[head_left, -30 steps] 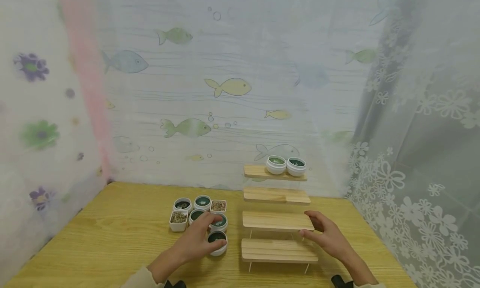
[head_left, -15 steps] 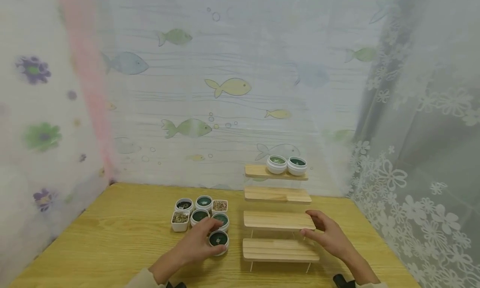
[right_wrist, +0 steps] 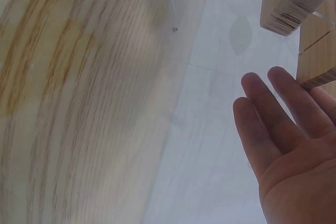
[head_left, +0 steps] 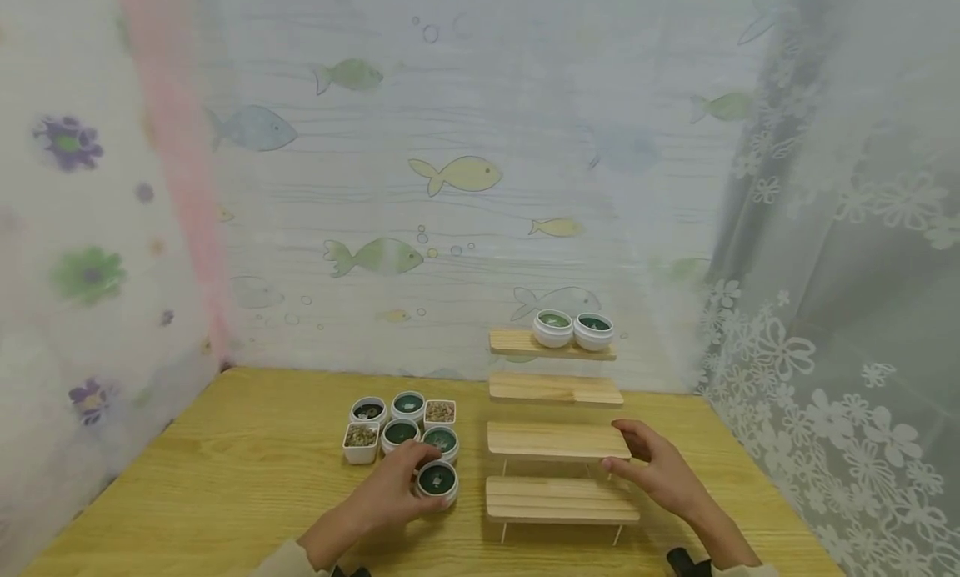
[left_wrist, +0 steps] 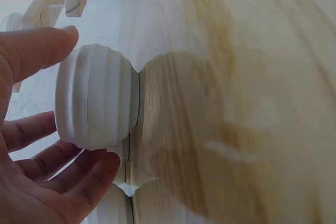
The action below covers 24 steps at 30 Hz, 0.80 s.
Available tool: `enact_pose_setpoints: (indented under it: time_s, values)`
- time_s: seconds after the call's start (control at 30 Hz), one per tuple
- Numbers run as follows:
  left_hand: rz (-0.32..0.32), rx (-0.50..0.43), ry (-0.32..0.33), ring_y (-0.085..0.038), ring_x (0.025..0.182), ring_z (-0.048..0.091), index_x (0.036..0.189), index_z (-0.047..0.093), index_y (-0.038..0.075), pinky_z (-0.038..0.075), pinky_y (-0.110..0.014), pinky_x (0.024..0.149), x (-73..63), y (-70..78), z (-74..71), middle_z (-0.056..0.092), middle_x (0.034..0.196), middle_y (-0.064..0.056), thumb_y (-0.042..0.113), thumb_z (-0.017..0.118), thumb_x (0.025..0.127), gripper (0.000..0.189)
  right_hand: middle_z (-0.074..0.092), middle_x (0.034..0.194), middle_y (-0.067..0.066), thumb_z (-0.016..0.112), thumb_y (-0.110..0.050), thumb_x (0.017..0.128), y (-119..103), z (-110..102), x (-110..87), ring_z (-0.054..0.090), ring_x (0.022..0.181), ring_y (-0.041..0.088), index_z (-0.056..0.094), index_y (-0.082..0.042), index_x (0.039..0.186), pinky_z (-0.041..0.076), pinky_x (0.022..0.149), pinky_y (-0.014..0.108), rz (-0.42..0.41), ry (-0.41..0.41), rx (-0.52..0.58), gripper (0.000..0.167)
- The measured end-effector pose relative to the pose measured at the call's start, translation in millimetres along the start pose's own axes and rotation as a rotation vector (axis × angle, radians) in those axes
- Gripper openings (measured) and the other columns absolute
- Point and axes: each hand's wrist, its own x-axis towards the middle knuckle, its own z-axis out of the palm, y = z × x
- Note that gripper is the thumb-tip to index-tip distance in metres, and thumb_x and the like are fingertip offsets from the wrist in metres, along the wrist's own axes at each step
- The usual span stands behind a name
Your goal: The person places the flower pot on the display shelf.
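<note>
My left hand (head_left: 386,489) is around a small round white pot (head_left: 437,480) with dark green contents, nearest of a cluster on the table. In the left wrist view, my thumb lies at one side of the ribbed pot (left_wrist: 97,98) and the fingers at the other. The pot stands upright, its base at the tabletop. My right hand (head_left: 663,473) holds the right end of the second-lowest board (head_left: 555,441) of a tiered wooden stand, thumb at the front corner, fingers behind. In the right wrist view, several fingers extend straight beside the wood; the thumb is hidden.
More round pots (head_left: 401,434) and two square white pots (head_left: 361,442) with grainy contents stand behind the left hand. Two round pots (head_left: 553,328) sit on the stand's top board (head_left: 512,342). A fish-patterned curtain (head_left: 450,252) hangs behind the wooden table (head_left: 225,477).
My left thumb and fingers have shifted slightly, drawing in around the front pot, whose top shows more fully now. The right hand stays at the stand. The view has shifted slightly.
</note>
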Motion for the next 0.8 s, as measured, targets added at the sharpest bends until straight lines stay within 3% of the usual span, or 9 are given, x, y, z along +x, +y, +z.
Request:
enact_pose_setpoints:
  time_s: [0.57, 0.8]
  values:
    - [-0.069, -0.046, -0.050, -0.018, 0.099, 0.054, 0.117, 0.059, 0.005, 0.049, -0.036, 0.081, 0.5, 0.4, 0.9, 0.056, 0.112, -0.003, 0.040, 0.079, 0.076, 0.058, 0.037, 0.146, 0.022, 0.068, -0.034, 0.088, -0.2, -1.0, -0.7, 0.039, 0.130, 0.042, 0.042, -0.008, 0.140, 0.041, 0.099, 0.053, 0.002, 0.001, -0.004, 0.063]
    - [-0.070, -0.058, -0.033, -0.018, 0.097, 0.054, 0.115, 0.059, 0.005, 0.049, -0.034, 0.080, -0.4, -0.3, 1.2, 0.056, 0.110, -0.002, 0.037, 0.081, 0.075, 0.055, 0.038, 0.146, 0.021, 0.069, -0.035, 0.087, 0.3, 1.1, -0.7, 0.041, 0.129, 0.040, 0.043, -0.009, 0.140, 0.044, 0.097, 0.049, 0.006, 0.012, -0.001, 0.065]
